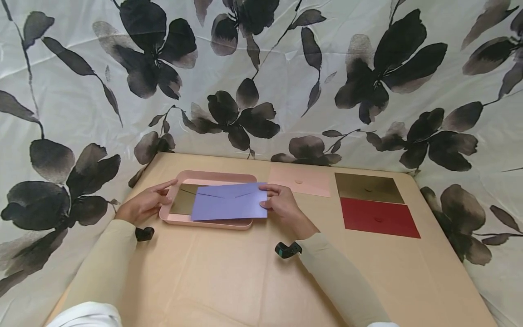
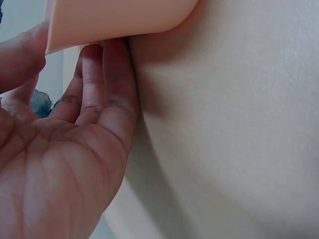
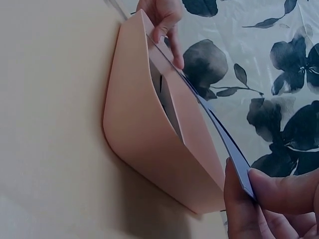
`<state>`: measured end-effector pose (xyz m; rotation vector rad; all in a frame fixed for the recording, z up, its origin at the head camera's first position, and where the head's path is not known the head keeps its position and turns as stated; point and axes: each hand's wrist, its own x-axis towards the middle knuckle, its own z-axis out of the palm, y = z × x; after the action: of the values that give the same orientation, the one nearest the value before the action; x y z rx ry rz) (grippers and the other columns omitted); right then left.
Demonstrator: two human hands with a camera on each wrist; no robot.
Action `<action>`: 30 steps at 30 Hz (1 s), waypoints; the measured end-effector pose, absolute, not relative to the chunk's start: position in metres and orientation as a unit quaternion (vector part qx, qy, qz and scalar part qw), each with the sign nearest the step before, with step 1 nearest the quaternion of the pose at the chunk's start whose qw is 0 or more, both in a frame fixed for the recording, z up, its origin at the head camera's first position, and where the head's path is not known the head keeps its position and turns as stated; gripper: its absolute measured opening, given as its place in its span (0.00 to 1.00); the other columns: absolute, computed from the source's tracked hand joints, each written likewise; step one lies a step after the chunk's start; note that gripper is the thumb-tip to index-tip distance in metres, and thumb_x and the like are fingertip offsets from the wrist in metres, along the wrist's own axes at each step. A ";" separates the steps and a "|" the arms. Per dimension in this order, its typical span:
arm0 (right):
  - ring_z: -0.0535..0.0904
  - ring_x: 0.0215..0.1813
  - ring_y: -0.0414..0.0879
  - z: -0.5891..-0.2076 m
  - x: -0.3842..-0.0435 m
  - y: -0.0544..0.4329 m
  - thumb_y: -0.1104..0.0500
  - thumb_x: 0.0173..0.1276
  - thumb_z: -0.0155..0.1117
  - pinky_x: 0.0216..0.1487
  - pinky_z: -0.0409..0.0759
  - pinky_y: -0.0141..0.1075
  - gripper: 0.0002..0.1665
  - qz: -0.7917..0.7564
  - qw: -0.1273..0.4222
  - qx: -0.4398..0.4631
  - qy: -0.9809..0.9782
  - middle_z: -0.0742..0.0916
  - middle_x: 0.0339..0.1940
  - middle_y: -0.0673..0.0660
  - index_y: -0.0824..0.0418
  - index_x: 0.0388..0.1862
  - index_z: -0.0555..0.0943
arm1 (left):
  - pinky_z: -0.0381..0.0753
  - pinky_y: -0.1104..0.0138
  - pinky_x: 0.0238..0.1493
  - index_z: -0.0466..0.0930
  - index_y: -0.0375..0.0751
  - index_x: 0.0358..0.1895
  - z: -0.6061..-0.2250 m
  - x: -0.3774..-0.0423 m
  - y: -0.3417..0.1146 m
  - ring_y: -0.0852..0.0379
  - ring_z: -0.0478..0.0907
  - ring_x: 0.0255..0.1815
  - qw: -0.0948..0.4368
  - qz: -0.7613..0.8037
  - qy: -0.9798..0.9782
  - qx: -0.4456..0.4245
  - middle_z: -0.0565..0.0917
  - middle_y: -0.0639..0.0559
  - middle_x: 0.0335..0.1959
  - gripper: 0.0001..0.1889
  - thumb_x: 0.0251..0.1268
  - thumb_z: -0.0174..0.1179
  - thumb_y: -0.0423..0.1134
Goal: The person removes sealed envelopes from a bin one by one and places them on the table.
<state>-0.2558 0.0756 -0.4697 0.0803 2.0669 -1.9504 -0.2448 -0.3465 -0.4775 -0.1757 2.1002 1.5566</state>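
Note:
A pink tray [image 1: 220, 177] with rounded corners rests on the table. At its left end, my left hand [image 1: 145, 203] holds the tray, thumb at the rim and the other fingers low against its wall [image 2: 119, 17]. A lavender envelope [image 1: 230, 209] is pinched at its right edge between the thumb and fingers of my right hand [image 1: 286, 206]. It lies across the tray, its right end past the rim, and in the right wrist view the envelope [image 3: 234, 157] slants up from the tray. Below it in the tray is a gold envelope [image 1: 181, 204], partly covered.
Right of the tray, a pale pink envelope [image 1: 300, 180] lies near the table's back edge. Farther right are a gold envelope [image 1: 367, 187] and, in front of it, a red envelope [image 1: 380, 218]. A floral cloth [image 1: 286, 81] hangs behind the table [image 1: 229, 277].

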 end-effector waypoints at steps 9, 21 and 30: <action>0.86 0.45 0.43 -0.470 -0.258 0.088 0.77 0.63 0.67 0.40 0.88 0.33 0.30 -0.665 0.152 0.029 0.731 0.91 0.54 0.62 0.60 0.62 0.85 | 0.50 0.41 0.83 0.39 0.58 0.86 -0.479 -0.245 -0.349 0.34 0.37 0.86 0.254 0.578 0.773 -0.067 0.32 0.30 0.86 0.44 0.76 0.52 0.29; 0.85 0.44 0.43 -0.474 -0.260 0.108 0.78 0.62 0.67 0.37 0.86 0.30 0.31 -0.658 0.150 0.047 0.737 0.90 0.57 0.64 0.60 0.64 0.84 | 0.50 0.41 0.83 0.39 0.57 0.86 -0.480 -0.246 -0.349 0.34 0.37 0.86 0.257 0.582 0.769 -0.063 0.31 0.30 0.86 0.44 0.76 0.52 0.30; 0.85 0.44 0.42 -0.476 -0.260 0.122 0.77 0.63 0.67 0.37 0.86 0.29 0.32 -0.652 0.154 0.048 0.741 0.88 0.60 0.65 0.60 0.65 0.84 | 0.52 0.41 0.82 0.39 0.57 0.86 -0.481 -0.246 -0.351 0.32 0.37 0.86 0.257 0.578 0.772 -0.065 0.31 0.31 0.86 0.44 0.76 0.52 0.30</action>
<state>-0.2596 0.1221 -0.4756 0.1388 2.1239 -1.8680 -0.2464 -0.3510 -0.4808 -0.1776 2.0949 1.5668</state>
